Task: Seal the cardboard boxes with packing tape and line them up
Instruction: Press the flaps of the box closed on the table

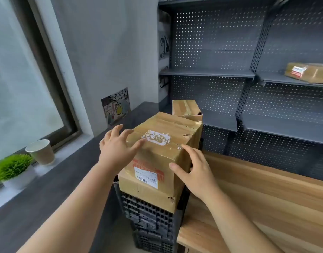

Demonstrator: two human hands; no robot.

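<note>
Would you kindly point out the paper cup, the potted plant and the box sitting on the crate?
Cup (41,152): head view, on its side wall.
Plant (12,167): head view, on its green leaves.
Box (166,125): head view, on its top face.

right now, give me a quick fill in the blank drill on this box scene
Beneath the cardboard box stands a black plastic ____. The paper cup stands beside a green ____. The left hand and right hand both touch the cardboard ____.
Missing: crate, plant, box.
</note>
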